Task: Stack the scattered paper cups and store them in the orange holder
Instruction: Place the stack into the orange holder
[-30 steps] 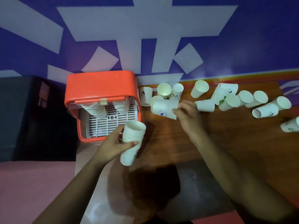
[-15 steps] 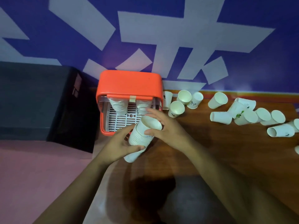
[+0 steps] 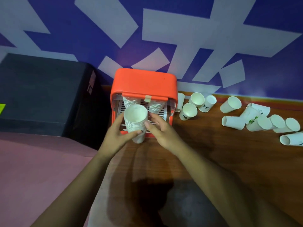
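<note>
My left hand [image 3: 118, 135] grips a tall stack of white paper cups [image 3: 135, 122], held upright with its mouth toward me, right in front of the open orange holder [image 3: 144, 81]. My right hand [image 3: 161, 129] is beside the stack with its fingers loosely spread and its thumb at the stack's side, holding nothing. Two cup stacks [image 3: 130, 102] hang inside the holder over its white grid. Several loose cups [image 3: 190, 112] lie just right of the holder, and several more [image 3: 232, 122] are scattered further right on the wooden table [image 3: 213, 154].
A dark box [image 3: 41, 92] stands left of the holder. The blue and white wall [image 3: 164, 38] runs close behind the holder and cups. A pink surface [image 3: 41, 169] lies at the lower left, beyond the table's edge.
My right hand brought a loose cup over and set it into the stack, then came off it. My left hand lifted the stack up in front of the holder's opening.
</note>
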A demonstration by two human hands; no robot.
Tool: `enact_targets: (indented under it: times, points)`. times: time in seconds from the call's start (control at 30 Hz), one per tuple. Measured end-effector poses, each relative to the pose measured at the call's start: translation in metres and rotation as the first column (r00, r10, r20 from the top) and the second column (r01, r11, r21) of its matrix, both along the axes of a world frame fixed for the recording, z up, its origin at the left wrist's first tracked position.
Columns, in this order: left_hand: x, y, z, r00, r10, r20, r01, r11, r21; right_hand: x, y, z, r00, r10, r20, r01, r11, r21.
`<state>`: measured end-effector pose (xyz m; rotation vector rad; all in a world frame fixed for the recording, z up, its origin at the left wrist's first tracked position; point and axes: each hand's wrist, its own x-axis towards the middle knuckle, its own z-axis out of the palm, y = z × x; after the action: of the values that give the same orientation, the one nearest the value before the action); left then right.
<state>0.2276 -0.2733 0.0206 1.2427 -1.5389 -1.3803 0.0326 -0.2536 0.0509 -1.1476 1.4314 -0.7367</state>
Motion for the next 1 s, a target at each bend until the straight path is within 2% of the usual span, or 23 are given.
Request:
enact_targets:
  times: [0.17,0.57,0.73,0.83,1.0]
  points:
    - [0.005,-0.024,-0.010,0.999,0.009,0.035,-0.008,1.000,-0.020,0.016,-0.015,-0.002,0.993,-0.078,0.090,0.079,0.997,-0.008]
    - [0.012,-0.037,-0.021,0.998,-0.040,-0.043,0.040,0.999,0.000,0.028,-0.017,-0.016,0.964,-0.180,0.198,0.188,0.982,-0.023]
    - [0.018,-0.040,-0.045,0.989,-0.121,0.084,0.117,0.992,0.054,0.030,-0.018,-0.036,0.970,-0.213,0.115,0.208,0.977,0.057]
    - [0.020,-0.040,-0.059,0.983,-0.076,0.167,0.067,0.996,0.059,0.037,-0.021,-0.049,0.974,-0.219,0.066,0.210,0.970,0.120]
    - [0.017,-0.042,-0.066,0.985,-0.032,0.171,0.025,0.999,0.040,0.043,-0.028,-0.051,0.976,-0.215,0.043,0.209,0.972,0.108]
